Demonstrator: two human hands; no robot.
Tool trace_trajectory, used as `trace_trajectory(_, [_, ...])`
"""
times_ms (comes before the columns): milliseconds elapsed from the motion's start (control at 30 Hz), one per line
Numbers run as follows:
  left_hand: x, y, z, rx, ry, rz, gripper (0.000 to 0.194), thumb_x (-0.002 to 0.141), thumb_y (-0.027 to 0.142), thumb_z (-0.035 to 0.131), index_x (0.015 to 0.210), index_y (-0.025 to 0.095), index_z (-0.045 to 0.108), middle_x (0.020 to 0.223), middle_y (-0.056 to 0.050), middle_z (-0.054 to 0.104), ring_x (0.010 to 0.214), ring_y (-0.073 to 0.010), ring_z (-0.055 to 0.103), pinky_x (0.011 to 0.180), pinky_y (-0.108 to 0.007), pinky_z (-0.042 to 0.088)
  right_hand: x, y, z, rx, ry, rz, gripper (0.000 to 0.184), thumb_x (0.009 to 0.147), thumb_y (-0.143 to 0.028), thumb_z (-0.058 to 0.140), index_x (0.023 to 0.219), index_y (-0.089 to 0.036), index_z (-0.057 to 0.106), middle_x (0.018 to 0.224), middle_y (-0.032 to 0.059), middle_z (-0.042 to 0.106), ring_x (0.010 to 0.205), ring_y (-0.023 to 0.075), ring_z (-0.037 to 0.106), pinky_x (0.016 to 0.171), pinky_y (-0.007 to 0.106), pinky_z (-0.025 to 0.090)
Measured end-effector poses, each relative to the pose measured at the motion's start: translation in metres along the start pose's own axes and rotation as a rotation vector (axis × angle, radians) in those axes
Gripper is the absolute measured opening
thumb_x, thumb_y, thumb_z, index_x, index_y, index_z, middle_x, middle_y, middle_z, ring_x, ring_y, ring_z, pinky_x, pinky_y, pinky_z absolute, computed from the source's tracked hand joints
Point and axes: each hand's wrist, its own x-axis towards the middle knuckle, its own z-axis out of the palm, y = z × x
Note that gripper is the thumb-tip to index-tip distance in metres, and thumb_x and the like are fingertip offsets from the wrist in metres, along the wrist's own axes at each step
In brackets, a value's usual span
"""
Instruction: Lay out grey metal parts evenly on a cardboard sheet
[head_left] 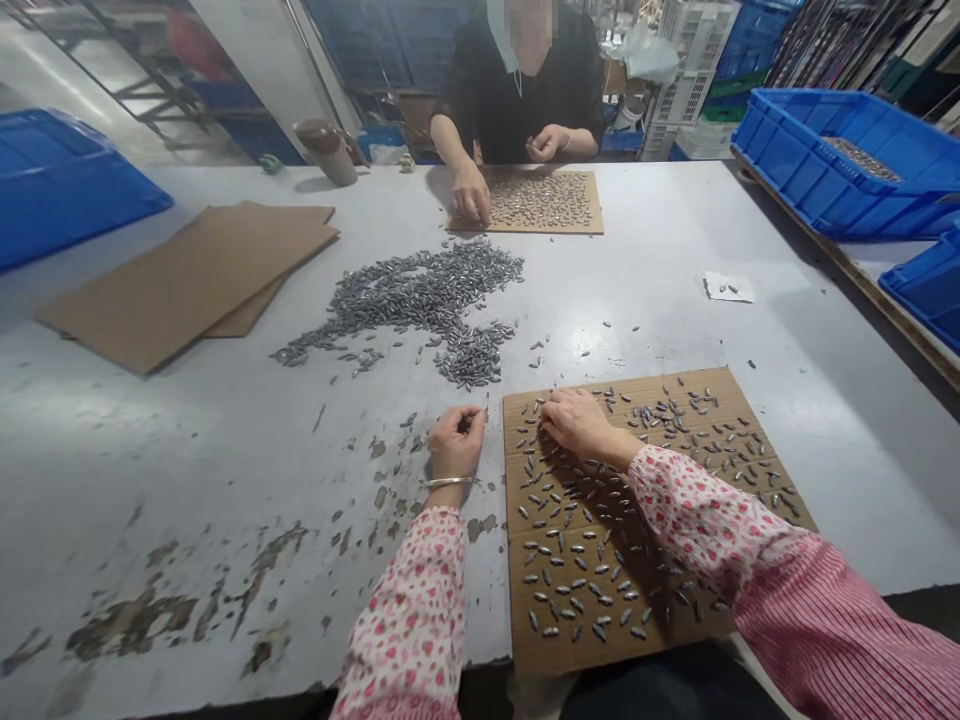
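Note:
My left hand (pixel 456 442) rests on the white table just left of a cardboard sheet (pixel 547 655). Its fingers are curled closed around something dark, probably small metal pieces, mostly hidden. Over the upper left part of that sheet, my right hand (pixel 581 424) reaches down with its fingers together; what lies at the fingertips is hidden. Many small grey, spindle-shaped metal pieces (pixel 577 585) lie spread across the cardboard. Beyond my left hand is a loose pile of the same metal pieces (pixel 420 290), with a smaller clump at its near end.
Across the table (pixel 637 270) a person (pixel 517 100) works over another cardboard sheet (pixel 596 205) covered in pieces. Flat cardboard sheets (pixel 195 270) and a blue bin (pixel 67 185) are at left, near a mug (pixel 328 150). Blue crates (pixel 847 160) stand right; a white paper scrap (pixel 727 288) lies nearby.

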Motion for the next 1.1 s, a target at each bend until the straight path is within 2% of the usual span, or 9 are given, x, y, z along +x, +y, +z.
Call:
trace_trajectory(100, [0.0, -0.002, 0.001, -0.006, 0.003, 0.003, 0.019, 0.079, 0.035, 0.059, 0.08, 0.018, 0.067, 0.072, -0.001, 0.063, 0.064, -0.0115, 0.056, 0.066, -0.024, 0.046, -0.002, -0.001, -0.008, 0.034, -0.003, 0.031, 0.021, 0.093, -0.025, 0.047, 0.095, -0.017, 0.066, 0.099, 0.0088, 0.064, 0.095, 0.0193, 0.054, 0.081, 0.029, 0.035])
trace_trajectory(267, [0.001, -0.001, 0.001, -0.008, 0.008, 0.013, 0.018, 0.079, 0.034, 0.059, 0.079, 0.018, 0.067, 0.072, -0.001, 0.064, 0.063, -0.0117, 0.056, 0.066, -0.024, 0.046, -0.017, 0.015, -0.027, 0.065, -0.001, 0.185, 0.023, 0.093, -0.03, 0.048, 0.098, -0.02, 0.068, 0.097, 0.0074, 0.064, 0.089, 0.018, 0.056, 0.076, 0.028, 0.036])
trace_trajectory(367, [0.002, 0.002, -0.001, -0.016, 0.009, 0.023, 0.018, 0.078, 0.034, 0.058, 0.078, 0.018, 0.066, 0.071, -0.001, 0.063, 0.063, -0.0118, 0.056, 0.065, -0.024, 0.046, -0.03, 0.026, -0.026, 0.0, -0.043, 0.115, 0.019, 0.088, -0.035, 0.056, 0.089, -0.02, 0.068, 0.094, 0.0067, 0.065, 0.093, 0.021, 0.055, 0.079, 0.031, 0.035])
trace_trajectory(500, [0.002, 0.008, -0.003, -0.008, 0.011, 0.016, 0.02, 0.078, 0.035, 0.057, 0.077, 0.017, 0.066, 0.071, -0.001, 0.063, 0.062, -0.012, 0.055, 0.064, -0.024, 0.046, -0.041, 0.03, -0.014, -0.091, -0.069, 0.008, 0.014, 0.085, -0.03, 0.059, 0.086, -0.018, 0.066, 0.095, 0.0078, 0.065, 0.093, 0.0221, 0.055, 0.08, 0.032, 0.035])
trace_trajectory(667, [0.002, 0.011, -0.005, 0.01, 0.005, -0.002, 0.02, 0.078, 0.035, 0.058, 0.078, 0.017, 0.066, 0.07, 0.0, 0.063, 0.062, -0.0114, 0.055, 0.065, -0.024, 0.046, -0.037, 0.022, -0.005, -0.128, -0.013, -0.013, 0.015, 0.09, -0.028, 0.053, 0.091, -0.017, 0.063, 0.098, 0.009, 0.064, 0.093, 0.022, 0.054, 0.08, 0.032, 0.034])
trace_trajectory(800, [0.002, 0.009, -0.003, 0.007, 0.007, 0.003, 0.021, 0.078, 0.035, 0.057, 0.077, 0.016, 0.066, 0.07, -0.001, 0.063, 0.063, -0.0112, 0.056, 0.066, -0.023, 0.046, -0.035, 0.017, -0.007, -0.133, -0.018, -0.049, 0.016, 0.092, -0.025, 0.051, 0.095, -0.015, 0.063, 0.1, 0.0105, 0.064, 0.094, 0.0217, 0.054, 0.08, 0.032, 0.033])
trace_trajectory(933, [0.003, 0.008, -0.003, -0.008, -0.005, -0.027, 0.023, 0.077, 0.036, 0.057, 0.078, 0.016, 0.066, 0.07, -0.001, 0.063, 0.063, -0.0112, 0.055, 0.065, -0.024, 0.046, -0.036, 0.019, -0.01, -0.077, -0.019, -0.066, 0.015, 0.092, -0.027, 0.054, 0.095, -0.017, 0.064, 0.099, 0.0078, 0.064, 0.093, 0.0201, 0.054, 0.079, 0.031, 0.032])
trace_trajectory(1033, [0.004, 0.017, -0.01, -0.076, -0.032, -0.079, 0.026, 0.075, 0.039, 0.058, 0.081, 0.015, 0.066, 0.071, -0.001, 0.064, 0.062, -0.0108, 0.055, 0.063, -0.023, 0.047, -0.035, 0.021, -0.008, -0.039, 0.002, -0.073, 0.016, 0.092, -0.029, 0.053, 0.096, -0.019, 0.065, 0.099, 0.0069, 0.064, 0.093, 0.0197, 0.053, 0.079, 0.031, 0.032])
trace_trajectory(1100, [0.003, 0.032, -0.018, -0.104, -0.066, -0.059, 0.026, 0.076, 0.04, 0.058, 0.083, 0.015, 0.067, 0.073, -0.001, 0.065, 0.061, -0.0105, 0.055, 0.061, -0.023, 0.047, -0.033, 0.021, -0.004, -0.027, 0.003, -0.08, 0.017, 0.092, -0.029, 0.053, 0.095, -0.019, 0.065, 0.098, 0.0071, 0.063, 0.093, 0.0197, 0.052, 0.079, 0.03, 0.033])
